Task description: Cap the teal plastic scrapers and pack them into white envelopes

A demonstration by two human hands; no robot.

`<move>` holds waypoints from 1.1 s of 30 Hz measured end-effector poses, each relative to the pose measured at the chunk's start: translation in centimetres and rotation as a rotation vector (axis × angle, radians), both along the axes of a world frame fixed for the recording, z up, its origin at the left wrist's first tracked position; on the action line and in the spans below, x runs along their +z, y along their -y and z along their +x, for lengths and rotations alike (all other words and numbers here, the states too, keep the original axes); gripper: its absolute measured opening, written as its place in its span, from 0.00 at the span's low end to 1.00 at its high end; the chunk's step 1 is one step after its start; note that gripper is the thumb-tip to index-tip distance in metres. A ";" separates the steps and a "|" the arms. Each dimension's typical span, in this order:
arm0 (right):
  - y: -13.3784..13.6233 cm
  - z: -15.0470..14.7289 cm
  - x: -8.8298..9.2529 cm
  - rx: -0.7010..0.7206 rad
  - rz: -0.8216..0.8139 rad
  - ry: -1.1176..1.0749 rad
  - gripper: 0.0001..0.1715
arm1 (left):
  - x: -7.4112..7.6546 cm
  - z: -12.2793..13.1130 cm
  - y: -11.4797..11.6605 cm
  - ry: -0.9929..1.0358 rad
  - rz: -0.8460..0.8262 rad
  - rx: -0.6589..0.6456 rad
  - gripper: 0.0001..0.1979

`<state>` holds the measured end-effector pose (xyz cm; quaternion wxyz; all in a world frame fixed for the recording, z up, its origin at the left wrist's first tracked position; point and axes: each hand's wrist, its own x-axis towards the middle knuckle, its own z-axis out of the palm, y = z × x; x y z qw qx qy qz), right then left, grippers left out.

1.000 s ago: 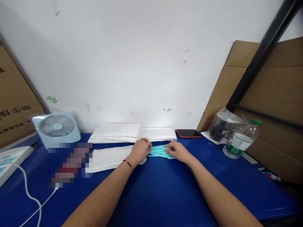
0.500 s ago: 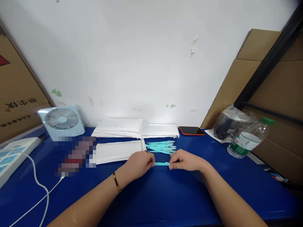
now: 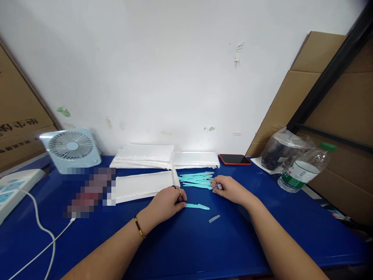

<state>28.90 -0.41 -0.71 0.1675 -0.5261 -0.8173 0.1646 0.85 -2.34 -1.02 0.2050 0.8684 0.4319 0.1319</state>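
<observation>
My left hand [image 3: 167, 202] rests on the blue table [image 3: 186, 241] with its fingers curled, pinching one end of a single teal plastic tool [image 3: 197, 206] that lies flat. A small clear cap [image 3: 214, 219] lies loose just right of that tool. My right hand [image 3: 229, 188] reaches to the pile of teal tools [image 3: 196, 180], fingers closed at the pile's right edge; what they pinch is too small to name. A white padded envelope [image 3: 142, 186] lies left of the pile.
Stacks of white envelopes [image 3: 166, 159] line the wall. A small fan [image 3: 71, 151], a white device [image 3: 16, 186] and a cable [image 3: 43, 233] are at the left. A phone [image 3: 234, 159], a bagged item [image 3: 281, 152], a water bottle [image 3: 303, 169] and cardboard [image 3: 335, 116] are at the right.
Both hands took one teal tool from the pile and held it between them. Now its clear cap lies off on the table, the left hand keeps the tool, and the right hand went back to the pile.
</observation>
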 end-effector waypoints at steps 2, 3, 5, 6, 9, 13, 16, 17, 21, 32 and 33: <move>-0.2 0.2 -0.3 -0.013 0.015 0.038 0.09 | -0.2 0.1 0.0 -0.003 0.012 0.004 0.08; -0.2 0.3 -0.3 -0.011 0.020 0.049 0.10 | -0.2 0.1 -0.1 -0.006 0.022 0.005 0.08; -0.2 0.4 -0.1 0.008 0.019 0.060 0.09 | -0.2 0.2 -0.1 -0.003 0.042 0.008 0.09; -0.2 0.5 -0.1 0.017 0.016 0.061 0.09 | -0.2 0.2 -0.1 0.002 0.049 0.010 0.10; -0.2 0.5 0.1 0.002 0.050 0.046 0.10 | 0.4 0.0 -0.2 0.014 0.069 0.040 0.10; -0.5 0.3 -0.1 -0.019 0.093 0.064 0.09 | 1.5 -1.6 -0.8 -0.014 0.181 0.116 0.10; -0.7 0.2 -0.2 0.007 0.081 0.092 0.07 | 1.6 -3.8 -2.0 -0.092 0.257 0.163 0.23; -0.7 0.2 -0.2 0.023 0.082 0.091 0.07 | 1.4 -4.5 -2.3 -0.131 0.245 0.171 0.26; -0.3 0.2 0.3 0.099 0.038 0.015 0.07 | 1.4 -5.6 -2.8 -0.160 0.184 0.138 0.28; 1.4 -3.0 1.0 0.254 -0.142 -0.164 0.09 | 1.3 0.5 0.3 0.010 0.196 -0.102 0.10; 1.3 -2.8 0.9 0.261 -0.153 -0.162 0.09 | 1.1 0.4 0.1 0.010 0.173 -0.088 0.09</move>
